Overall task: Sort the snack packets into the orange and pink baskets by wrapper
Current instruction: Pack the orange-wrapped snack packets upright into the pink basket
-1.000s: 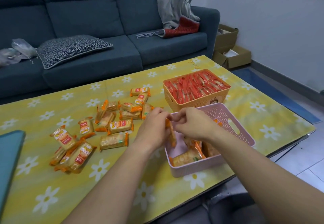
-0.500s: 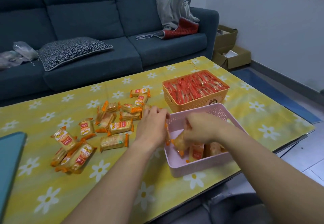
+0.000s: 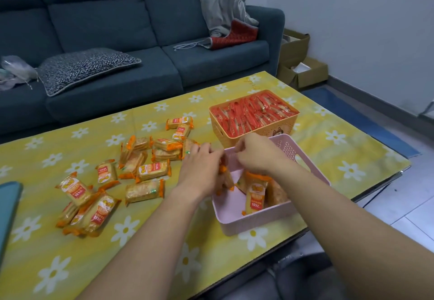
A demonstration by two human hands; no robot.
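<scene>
Left hand point(image 3: 200, 168) grips packet point(image 3: 226, 180) at pink basket point(image 3: 253, 222) rim; right hand point(image 3: 256, 155) curled over basket, whether holding anything unclear.

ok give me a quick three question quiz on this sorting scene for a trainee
1. True or false: the orange basket holds red packets.
2. The left hand grips: A a red packet, B an orange packet, C nothing.
3. Fill in: the loose packets lie to the ___ of the pink basket.
Key: 1 true; 2 B; 3 left.
</scene>
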